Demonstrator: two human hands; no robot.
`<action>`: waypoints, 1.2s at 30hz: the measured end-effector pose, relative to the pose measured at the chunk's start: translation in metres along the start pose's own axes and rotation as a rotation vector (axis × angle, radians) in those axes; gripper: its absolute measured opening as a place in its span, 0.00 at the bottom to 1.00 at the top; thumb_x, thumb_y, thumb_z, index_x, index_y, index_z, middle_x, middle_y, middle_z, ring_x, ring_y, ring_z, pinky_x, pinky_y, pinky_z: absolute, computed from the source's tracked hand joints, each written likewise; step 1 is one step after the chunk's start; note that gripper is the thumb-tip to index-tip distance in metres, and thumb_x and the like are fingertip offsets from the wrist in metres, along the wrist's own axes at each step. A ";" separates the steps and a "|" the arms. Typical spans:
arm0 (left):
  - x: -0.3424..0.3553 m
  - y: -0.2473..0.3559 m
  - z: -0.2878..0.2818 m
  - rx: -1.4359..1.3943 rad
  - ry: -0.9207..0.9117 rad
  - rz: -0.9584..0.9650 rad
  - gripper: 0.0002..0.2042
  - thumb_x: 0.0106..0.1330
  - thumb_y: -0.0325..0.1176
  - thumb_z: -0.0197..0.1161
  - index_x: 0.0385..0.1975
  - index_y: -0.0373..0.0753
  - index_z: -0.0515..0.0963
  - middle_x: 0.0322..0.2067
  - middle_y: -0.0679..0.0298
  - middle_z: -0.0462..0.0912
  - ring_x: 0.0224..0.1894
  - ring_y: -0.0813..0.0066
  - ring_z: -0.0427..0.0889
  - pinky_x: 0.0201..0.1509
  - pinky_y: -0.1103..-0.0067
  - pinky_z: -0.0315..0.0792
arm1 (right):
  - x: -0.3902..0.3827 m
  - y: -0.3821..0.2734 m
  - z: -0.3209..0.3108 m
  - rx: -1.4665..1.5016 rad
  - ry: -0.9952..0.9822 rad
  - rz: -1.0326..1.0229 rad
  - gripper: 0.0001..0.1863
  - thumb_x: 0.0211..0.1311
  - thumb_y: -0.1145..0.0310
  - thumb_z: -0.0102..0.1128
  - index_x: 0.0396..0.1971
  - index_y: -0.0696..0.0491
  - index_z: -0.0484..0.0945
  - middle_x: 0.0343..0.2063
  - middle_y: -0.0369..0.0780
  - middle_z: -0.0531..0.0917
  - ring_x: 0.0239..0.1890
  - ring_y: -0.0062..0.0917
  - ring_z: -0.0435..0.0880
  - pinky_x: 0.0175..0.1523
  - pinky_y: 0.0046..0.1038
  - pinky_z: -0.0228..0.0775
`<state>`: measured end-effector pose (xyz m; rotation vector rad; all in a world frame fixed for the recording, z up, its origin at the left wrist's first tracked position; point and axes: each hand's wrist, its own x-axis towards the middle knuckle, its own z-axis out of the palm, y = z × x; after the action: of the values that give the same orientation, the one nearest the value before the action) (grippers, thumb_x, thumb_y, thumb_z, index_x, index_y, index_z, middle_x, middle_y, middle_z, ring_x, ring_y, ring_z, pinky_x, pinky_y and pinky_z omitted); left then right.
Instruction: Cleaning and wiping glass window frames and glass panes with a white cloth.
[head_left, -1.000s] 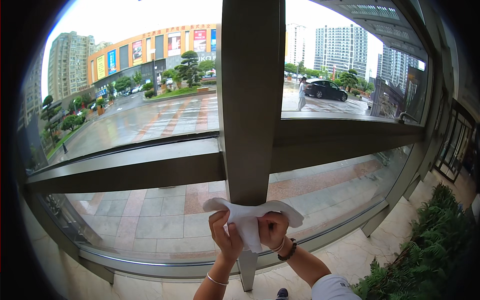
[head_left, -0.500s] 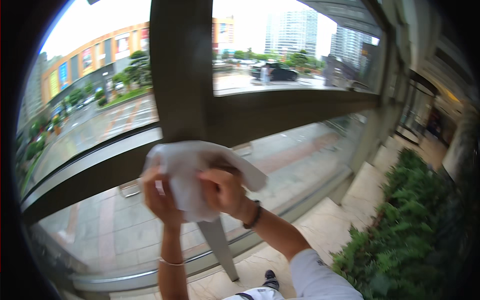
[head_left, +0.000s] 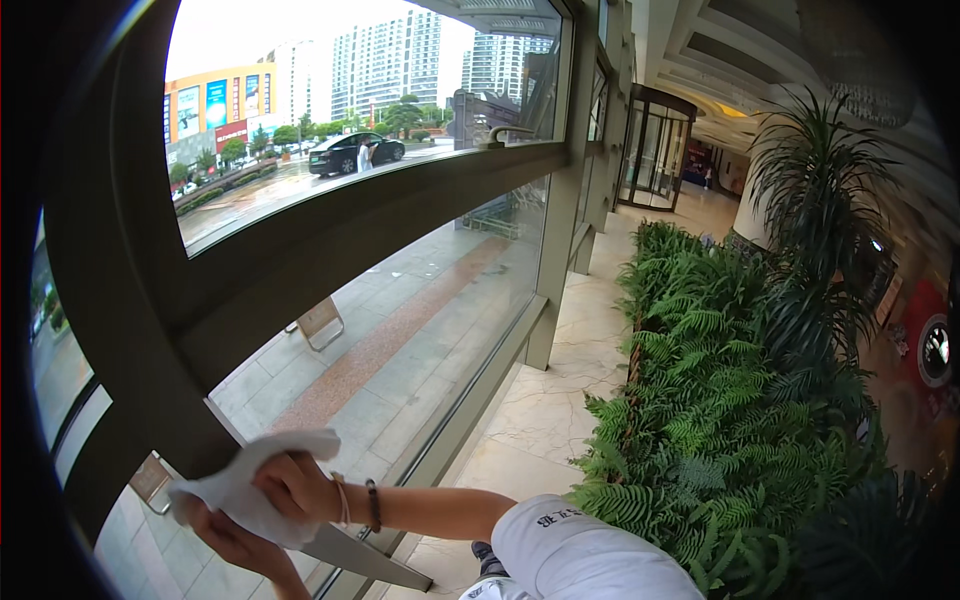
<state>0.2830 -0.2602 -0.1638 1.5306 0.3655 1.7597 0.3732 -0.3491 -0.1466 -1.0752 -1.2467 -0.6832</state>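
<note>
The left hand (head_left: 232,538) and right hand (head_left: 300,488) over there both grasp a white cloth (head_left: 238,484) near the dark post (head_left: 120,260).

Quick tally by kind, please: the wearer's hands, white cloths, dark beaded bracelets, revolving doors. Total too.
Hands: 2 (left hand, right hand)
White cloth: 1
Dark beaded bracelet: 1
Revolving door: 1
Total: 5
</note>
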 end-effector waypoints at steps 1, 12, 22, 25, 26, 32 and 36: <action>-0.012 -0.009 -0.005 -0.016 -0.023 0.024 0.16 0.73 0.35 0.44 0.52 0.32 0.68 0.52 0.53 0.72 0.56 0.61 0.69 0.60 0.68 0.62 | -0.011 -0.001 -0.001 -0.004 0.004 0.000 0.10 0.54 0.78 0.57 0.35 0.52 0.69 0.27 0.46 0.79 0.27 0.44 0.79 0.32 0.37 0.72; 0.009 -0.006 -0.027 -0.062 -0.153 -0.128 0.12 0.70 0.24 0.46 0.50 0.30 0.70 0.53 0.52 0.72 0.53 0.67 0.73 0.56 0.73 0.67 | 0.020 -0.005 -0.002 -0.048 0.021 -0.154 0.14 0.50 0.81 0.60 0.37 0.53 0.70 0.26 0.44 0.80 0.25 0.39 0.80 0.30 0.35 0.72; 0.103 0.084 0.019 0.069 0.014 0.254 0.08 0.68 0.27 0.54 0.43 0.32 0.76 0.39 0.60 0.81 0.39 0.78 0.79 0.45 0.82 0.72 | 0.149 -0.025 -0.002 -0.044 0.114 -0.433 0.13 0.54 0.82 0.57 0.39 0.55 0.69 0.20 0.39 0.78 0.15 0.25 0.76 0.23 0.24 0.67; 0.108 0.093 0.033 0.016 0.081 0.197 0.08 0.68 0.28 0.54 0.42 0.33 0.77 0.40 0.60 0.81 0.38 0.80 0.79 0.44 0.83 0.72 | 0.164 -0.029 -0.001 -0.023 0.113 -0.481 0.11 0.56 0.82 0.56 0.38 0.56 0.68 0.14 0.36 0.76 0.11 0.22 0.73 0.21 0.22 0.63; 0.105 0.091 0.036 -0.022 0.082 0.267 0.09 0.69 0.29 0.53 0.42 0.33 0.76 0.40 0.60 0.81 0.38 0.79 0.79 0.45 0.82 0.72 | 0.163 -0.028 0.001 -0.009 0.152 -0.473 0.10 0.57 0.82 0.55 0.38 0.56 0.68 0.13 0.36 0.75 0.11 0.21 0.73 0.20 0.22 0.62; 0.074 0.070 0.034 -0.111 0.062 0.266 0.08 0.70 0.29 0.51 0.43 0.33 0.73 0.41 0.59 0.79 0.42 0.76 0.77 0.49 0.78 0.71 | 0.125 -0.019 0.004 -0.001 0.179 -0.384 0.09 0.59 0.81 0.54 0.38 0.56 0.68 0.12 0.34 0.73 0.11 0.18 0.71 0.20 0.20 0.60; 0.042 0.042 0.016 -0.012 -0.002 0.178 0.08 0.70 0.30 0.50 0.42 0.32 0.72 0.40 0.60 0.78 0.41 0.74 0.77 0.50 0.78 0.70 | 0.085 -0.012 0.004 -0.018 0.145 -0.319 0.08 0.58 0.81 0.54 0.36 0.56 0.69 0.12 0.35 0.72 0.12 0.18 0.70 0.19 0.20 0.59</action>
<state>0.2837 -0.2638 -0.1022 1.5979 0.2226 1.8928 0.3810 -0.3388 -0.0618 -0.8324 -1.2994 -0.9989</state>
